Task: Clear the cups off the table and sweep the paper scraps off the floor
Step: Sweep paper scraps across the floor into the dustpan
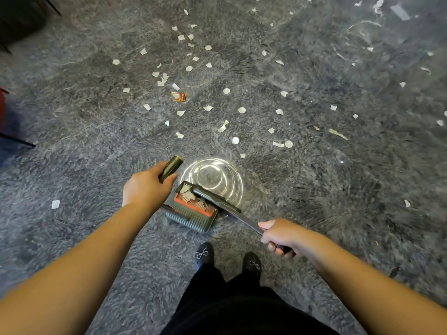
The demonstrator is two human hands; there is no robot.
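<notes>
My left hand (145, 187) grips the dark green upright handle (170, 168) of a dustpan (193, 213) that rests on the grey carpet just ahead of my feet. The pan has an orange rim, comb teeth and a few paper scraps inside. My right hand (280, 235) grips the dark handle of a broom (217, 199), whose head lies over the pan's mouth. Several white paper scraps (227, 91) lie scattered over the carpet ahead, with a red and yellow wrapper (179, 96) among them. No cups or table are in view.
A clear round plastic lid or dish (212, 176) lies on the carpet just beyond the dustpan. Dark furniture legs (17, 141) stand at the left edge. A lone scrap (55, 204) lies at the left. My black shoes (204, 256) are below the pan.
</notes>
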